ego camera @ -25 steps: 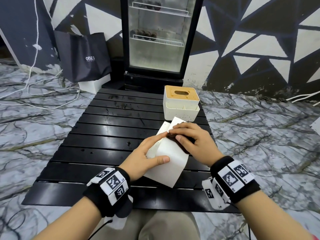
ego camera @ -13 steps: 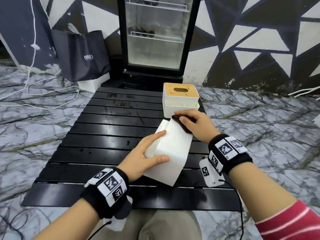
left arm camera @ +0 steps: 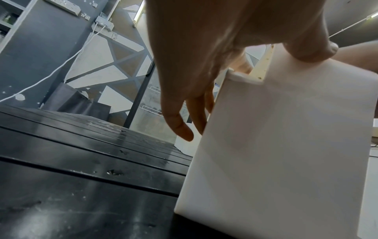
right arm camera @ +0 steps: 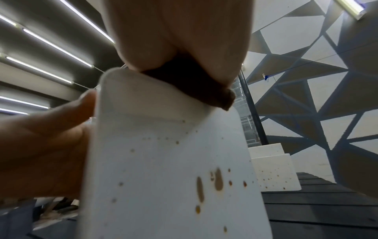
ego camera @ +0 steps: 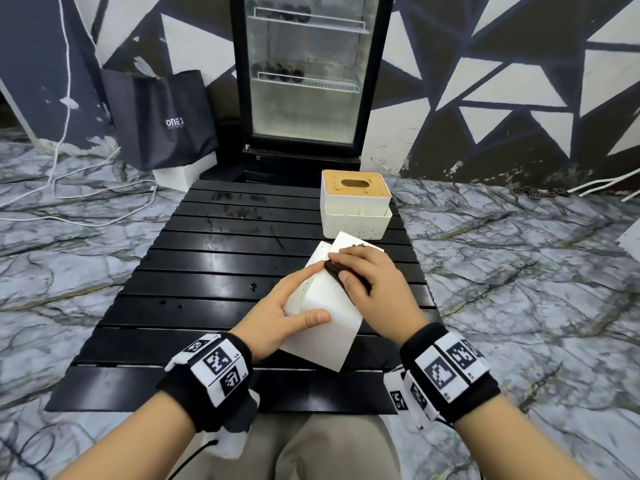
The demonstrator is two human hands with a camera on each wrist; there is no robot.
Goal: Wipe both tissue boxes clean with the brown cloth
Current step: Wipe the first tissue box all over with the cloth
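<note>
A white tissue box (ego camera: 327, 323) lies tilted on the black slatted table (ego camera: 207, 271). My left hand (ego camera: 306, 297) grips it, thumb on the top face and fingers down its left side, as the left wrist view shows on the box (left arm camera: 286, 145). My right hand (ego camera: 360, 268) holds the brown cloth (ego camera: 334, 270) pressed on the box's upper face near the middle. In the right wrist view, the cloth (right arm camera: 196, 84) sits at the box's top edge, above brown spots on the box's side (right arm camera: 174, 161). The second tissue box (ego camera: 355, 206), white with a tan lid, stands upright behind.
A glass-door fridge (ego camera: 306, 81) stands just beyond the table's far edge. A dark bag (ego camera: 162, 119) leans at the back left. White cables (ego camera: 69, 188) run over the marble floor. Small specks dot the table slats left of the boxes.
My right hand slid the cloth to the box's far end, then back toward me to the middle. My left hand kept its hold and the box stayed in place.
</note>
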